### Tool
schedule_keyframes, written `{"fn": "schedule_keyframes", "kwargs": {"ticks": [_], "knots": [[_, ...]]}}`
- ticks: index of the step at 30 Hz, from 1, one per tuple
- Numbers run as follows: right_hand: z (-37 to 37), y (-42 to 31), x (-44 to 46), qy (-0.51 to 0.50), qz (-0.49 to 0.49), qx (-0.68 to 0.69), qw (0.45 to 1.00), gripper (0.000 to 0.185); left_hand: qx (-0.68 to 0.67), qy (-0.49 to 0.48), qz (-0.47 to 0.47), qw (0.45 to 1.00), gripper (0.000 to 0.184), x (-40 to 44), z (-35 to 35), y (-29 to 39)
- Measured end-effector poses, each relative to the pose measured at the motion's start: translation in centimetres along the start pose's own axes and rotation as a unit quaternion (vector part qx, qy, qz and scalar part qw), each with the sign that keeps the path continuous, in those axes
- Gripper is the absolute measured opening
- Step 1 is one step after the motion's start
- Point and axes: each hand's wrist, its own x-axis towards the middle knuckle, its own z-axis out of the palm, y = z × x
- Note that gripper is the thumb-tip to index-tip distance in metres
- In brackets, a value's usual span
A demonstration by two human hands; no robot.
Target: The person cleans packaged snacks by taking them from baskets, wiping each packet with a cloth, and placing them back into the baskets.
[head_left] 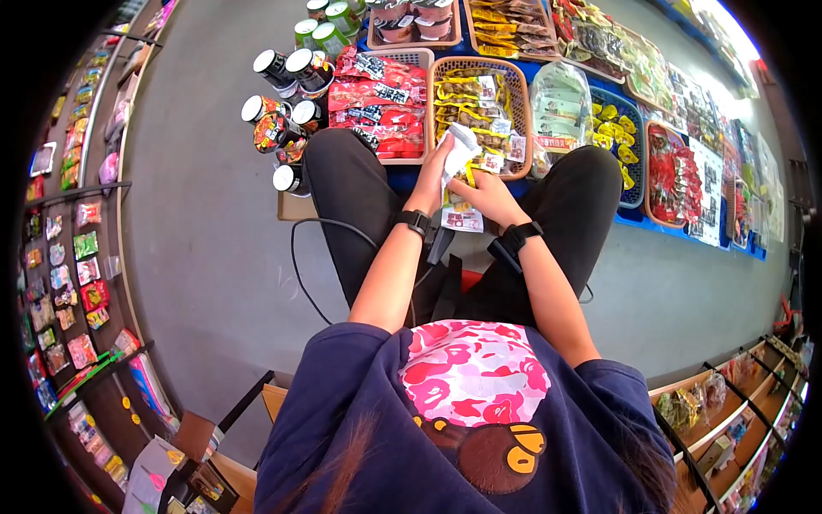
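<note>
Between my knees, both hands are at the near edge of a peach plastic basket of yellow-and-brown snack packets. My left hand is closed on a crumpled white cloth, which sticks up past the fingertips; it could be a tissue. My right hand has its fingers closed round a yellow snack packet, partly hidden by both hands. Below them shows a white printed label. Each wrist wears a black strap.
Red snack packets fill a basket to the left, beside black-and-white cups. To the right are a clear bag and a blue basket of yellow packets. A black cable loops by my left leg. Stocked shelves line the left side.
</note>
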Motion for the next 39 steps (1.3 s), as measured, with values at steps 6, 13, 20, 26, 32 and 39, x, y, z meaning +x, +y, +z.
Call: {"fn": "schedule_keyframes", "kwargs": {"ticks": [6, 13, 20, 26, 32, 39], "knots": [[0.3, 0.3, 0.2, 0.012, -0.036, -0.040, 0.998, 0.043, -0.030, 0.003, -0.021, 0.999, 0.051, -0.6, 0.7, 0.5], [0.4, 0.6, 0.3, 0.012, -0.068, -0.002, 0.998, 0.041, -0.039, 0.000, -0.023, 0.999, 0.050, -0.2, 0.1, 0.1], [0.6, 0.7, 0.4, -0.018, 0.010, 0.098, 0.995, 0.038, -0.034, -0.004, -0.019, 0.999, 0.054, -0.3, 0.0, 0.2], [0.2, 0.0, 0.0, 0.022, 0.000, 0.125, 0.992, 0.037, -0.012, -0.001, -0.027, 1.000, 0.054, -0.9, 0.8, 0.5], [0.3, 0.2, 0.1, 0.054, -0.006, 0.085, 0.995, 0.037, -0.023, -0.011, -0.037, 0.999, 0.053, -0.8, 0.9, 0.4], [0.2, 0.7, 0.4, 0.066, -0.006, 0.074, 0.995, 0.037, -0.052, -0.029, -0.060, 0.996, 0.052, -0.6, 0.6, 0.1]]}}
